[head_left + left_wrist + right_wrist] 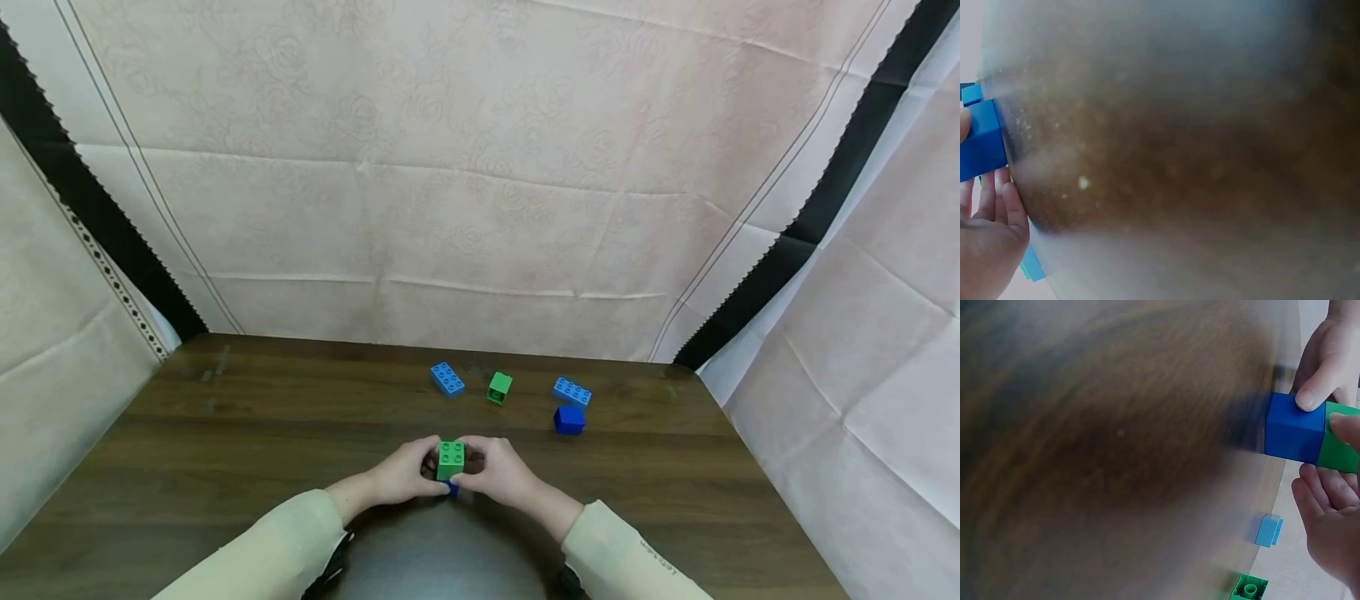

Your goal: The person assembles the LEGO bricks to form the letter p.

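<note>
A green toy brick (451,460) with studs on top sits on a dark blue brick (1294,428), low over the wooden tabletop. My left hand (405,473) holds the blue brick from the left, its thumb on the near face. From the right, my right hand (498,473) holds the green brick, its thumb pressed on the side. In the head view the green brick and thumbs hide most of the blue brick. The left wrist view shows the blue brick at its left edge.
Farther back on the table (262,417) lie a blue brick (447,379) and a small green brick (498,387) on its side. Farther right, a lighter blue brick (572,391) stands behind a dark blue one (568,421). A pale curtain (450,208) hangs behind.
</note>
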Demonstrator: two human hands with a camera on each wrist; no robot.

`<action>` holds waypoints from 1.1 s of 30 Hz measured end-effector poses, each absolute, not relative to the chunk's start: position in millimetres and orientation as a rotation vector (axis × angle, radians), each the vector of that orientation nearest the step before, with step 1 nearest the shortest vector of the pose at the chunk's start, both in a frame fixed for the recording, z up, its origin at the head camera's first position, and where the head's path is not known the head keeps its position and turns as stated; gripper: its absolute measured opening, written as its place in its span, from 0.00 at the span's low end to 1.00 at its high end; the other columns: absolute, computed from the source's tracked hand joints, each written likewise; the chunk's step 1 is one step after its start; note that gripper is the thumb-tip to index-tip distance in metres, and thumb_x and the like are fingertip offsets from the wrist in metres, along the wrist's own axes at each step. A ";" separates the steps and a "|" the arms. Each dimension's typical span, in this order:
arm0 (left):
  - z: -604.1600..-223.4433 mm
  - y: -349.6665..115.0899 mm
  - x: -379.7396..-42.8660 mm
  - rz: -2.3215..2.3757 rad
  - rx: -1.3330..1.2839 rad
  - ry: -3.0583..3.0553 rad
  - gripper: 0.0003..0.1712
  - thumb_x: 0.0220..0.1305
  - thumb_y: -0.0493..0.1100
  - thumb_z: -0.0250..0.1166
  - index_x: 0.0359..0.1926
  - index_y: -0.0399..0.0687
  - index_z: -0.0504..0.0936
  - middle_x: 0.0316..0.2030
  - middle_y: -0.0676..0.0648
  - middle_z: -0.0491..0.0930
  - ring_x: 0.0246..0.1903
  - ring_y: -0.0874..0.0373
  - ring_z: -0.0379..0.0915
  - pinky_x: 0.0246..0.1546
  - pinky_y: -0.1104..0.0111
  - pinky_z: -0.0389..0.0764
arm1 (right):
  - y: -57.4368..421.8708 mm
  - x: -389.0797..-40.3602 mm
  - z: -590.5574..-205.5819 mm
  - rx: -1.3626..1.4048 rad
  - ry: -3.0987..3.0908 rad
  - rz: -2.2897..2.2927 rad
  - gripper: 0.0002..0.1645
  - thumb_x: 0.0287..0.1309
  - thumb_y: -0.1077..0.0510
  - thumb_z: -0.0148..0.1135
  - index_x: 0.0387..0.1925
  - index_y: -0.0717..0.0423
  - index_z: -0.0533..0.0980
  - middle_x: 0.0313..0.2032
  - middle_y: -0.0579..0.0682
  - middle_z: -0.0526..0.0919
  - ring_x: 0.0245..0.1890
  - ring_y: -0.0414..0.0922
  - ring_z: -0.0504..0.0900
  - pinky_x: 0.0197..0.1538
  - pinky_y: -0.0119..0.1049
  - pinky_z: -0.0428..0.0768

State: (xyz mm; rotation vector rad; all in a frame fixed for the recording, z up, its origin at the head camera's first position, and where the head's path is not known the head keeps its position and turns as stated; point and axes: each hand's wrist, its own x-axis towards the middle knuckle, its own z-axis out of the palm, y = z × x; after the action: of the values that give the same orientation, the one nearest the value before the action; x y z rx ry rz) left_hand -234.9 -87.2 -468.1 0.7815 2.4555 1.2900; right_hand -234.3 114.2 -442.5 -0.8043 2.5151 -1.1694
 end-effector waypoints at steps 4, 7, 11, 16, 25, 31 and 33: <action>-464.0 -88.9 -233.9 1.271 0.770 2.450 0.19 0.53 0.43 0.70 0.41 0.43 0.71 0.35 0.49 0.76 0.37 0.59 0.72 0.39 0.67 0.76 | 113.5 -234.7 -444.6 -0.791 2.505 -1.183 0.18 0.54 0.56 0.66 0.48 0.52 0.77 0.45 0.49 0.83 0.47 0.45 0.80 0.52 0.38 0.78; -461.6 -92.1 -233.2 1.265 0.760 2.445 0.19 0.53 0.44 0.70 0.41 0.43 0.72 0.36 0.49 0.76 0.38 0.59 0.72 0.40 0.66 0.77 | 113.0 -234.7 -446.3 -0.760 2.486 -1.209 0.18 0.54 0.56 0.66 0.48 0.53 0.76 0.45 0.50 0.83 0.47 0.45 0.80 0.52 0.39 0.78; -460.3 -97.4 -233.7 1.271 0.777 2.448 0.19 0.53 0.45 0.70 0.41 0.42 0.72 0.36 0.49 0.76 0.38 0.58 0.72 0.42 0.66 0.77 | 113.0 -234.0 -446.2 -0.714 2.461 -1.253 0.18 0.54 0.56 0.66 0.47 0.53 0.76 0.44 0.50 0.82 0.45 0.45 0.80 0.49 0.37 0.79; -460.7 -101.5 -234.8 1.281 0.805 2.463 0.18 0.54 0.46 0.69 0.41 0.43 0.73 0.37 0.49 0.77 0.38 0.59 0.72 0.42 0.68 0.77 | 114.1 -233.9 -445.8 -0.725 2.469 -1.219 0.21 0.52 0.57 0.68 0.49 0.53 0.74 0.42 0.50 0.82 0.43 0.44 0.80 0.47 0.34 0.79; -457.9 -101.1 -235.5 1.340 0.788 2.499 0.18 0.53 0.47 0.70 0.41 0.47 0.74 0.38 0.51 0.77 0.41 0.58 0.72 0.44 0.64 0.77 | 122.5 -238.9 -452.9 -0.697 2.513 -1.152 0.22 0.48 0.72 0.61 0.49 0.61 0.73 0.41 0.54 0.80 0.42 0.47 0.78 0.47 0.39 0.79; -455.3 -102.3 -234.9 1.353 0.772 2.479 0.17 0.53 0.46 0.70 0.38 0.46 0.72 0.38 0.49 0.78 0.41 0.57 0.74 0.45 0.63 0.78 | 123.4 -258.2 -454.9 -0.505 2.632 -1.323 0.17 0.54 0.64 0.63 0.46 0.62 0.75 0.41 0.55 0.81 0.39 0.46 0.78 0.43 0.37 0.79; -455.1 -102.2 -234.7 1.365 0.773 2.464 0.16 0.54 0.45 0.70 0.38 0.46 0.72 0.38 0.49 0.79 0.41 0.57 0.75 0.45 0.63 0.79 | 122.1 -267.4 -455.5 -0.418 2.664 -1.373 0.18 0.55 0.60 0.65 0.47 0.62 0.74 0.41 0.55 0.81 0.39 0.45 0.78 0.43 0.37 0.79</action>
State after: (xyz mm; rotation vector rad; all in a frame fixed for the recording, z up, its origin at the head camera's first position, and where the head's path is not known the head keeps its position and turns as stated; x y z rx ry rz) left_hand -234.7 -102.2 -455.1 0.7734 2.4635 1.3648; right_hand -267.4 122.1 -455.5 -0.4185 2.6636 -1.3732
